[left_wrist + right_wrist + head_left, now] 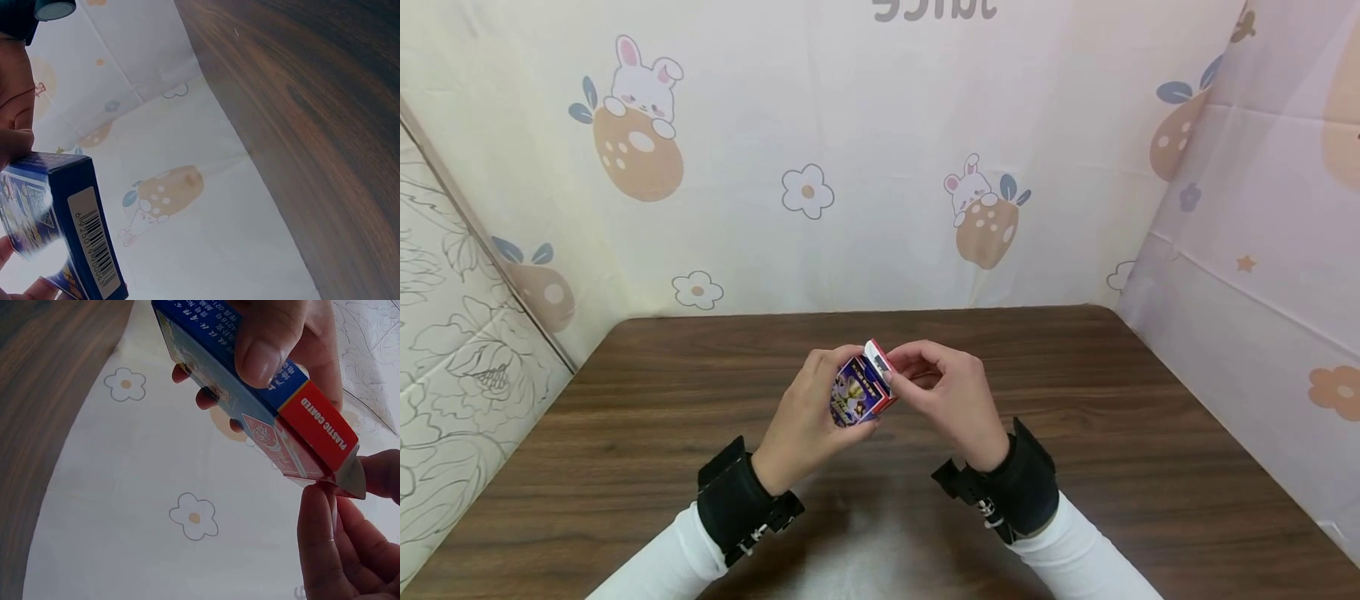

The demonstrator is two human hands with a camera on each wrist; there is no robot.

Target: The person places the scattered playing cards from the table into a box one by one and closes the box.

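Observation:
My left hand grips a small blue and red playing-card box above the table, thumb on one narrow side and fingers round the other. The box is tilted, with its flap end towards the right hand. There the white inside of the lid flap stands up. My right hand pinches that flap between thumb and fingers. In the right wrist view the box's red end band reads "PLASTIC COATED". A barcode label shows on the box in the left wrist view. What lies inside the box is hidden.
Below both hands spreads a dark wood-grain table. Behind it hangs a pale curtain with printed rabbits and flowers, continuing along the right side. A flower-patterned panel borders the left. Black straps circle both wrists.

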